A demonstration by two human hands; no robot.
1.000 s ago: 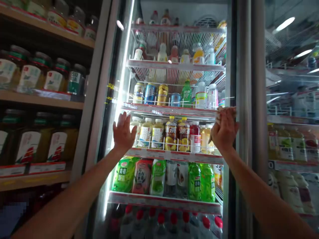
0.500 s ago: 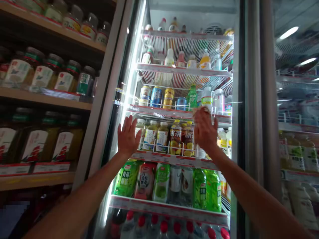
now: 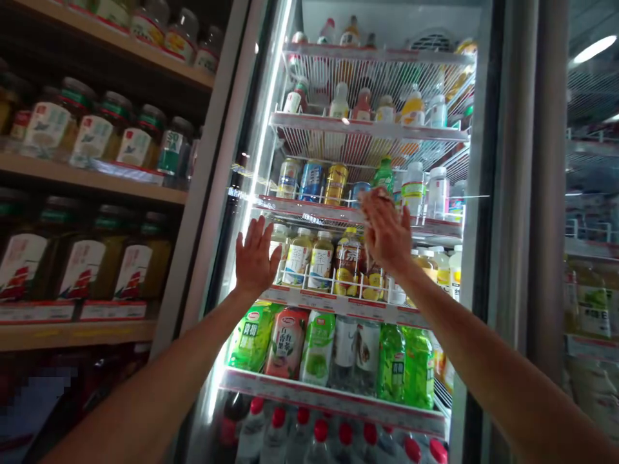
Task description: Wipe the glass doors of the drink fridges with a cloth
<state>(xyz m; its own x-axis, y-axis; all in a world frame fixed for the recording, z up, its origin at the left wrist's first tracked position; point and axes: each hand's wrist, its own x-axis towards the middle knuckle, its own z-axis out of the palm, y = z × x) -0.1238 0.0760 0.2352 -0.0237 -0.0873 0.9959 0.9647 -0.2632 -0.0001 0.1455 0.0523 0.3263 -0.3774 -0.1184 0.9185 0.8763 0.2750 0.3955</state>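
My left hand (image 3: 256,258) lies flat against the glass door (image 3: 264,174) of a lit drinks fridge, fingers stretched upward and holding nothing. On the same glass, farther right, my right hand (image 3: 391,238) presses a crumpled light-coloured cloth (image 3: 374,198), part of which shows past the fingertips. Behind the glass, near the right hand, stand a brown iced tea bottle (image 3: 348,261) and a green bottle (image 3: 384,174). Pale tea bottles (image 3: 296,258) are just right of my left hand. The cloth's underside is hidden by my fingers.
To the left, wooden shelves (image 3: 91,335) carry rows of labelled bottles. Inside the fridge, wire shelves (image 3: 367,129) hold cans and bottles, with red-capped bottles (image 3: 320,432) at the bottom. A metal door frame (image 3: 515,193) stands at right, beside another glass-fronted fridge (image 3: 592,258).
My right hand has moved left and slightly up across the glass with the cloth. My left hand stays at about the same place on the door. The whole view has shifted a little.
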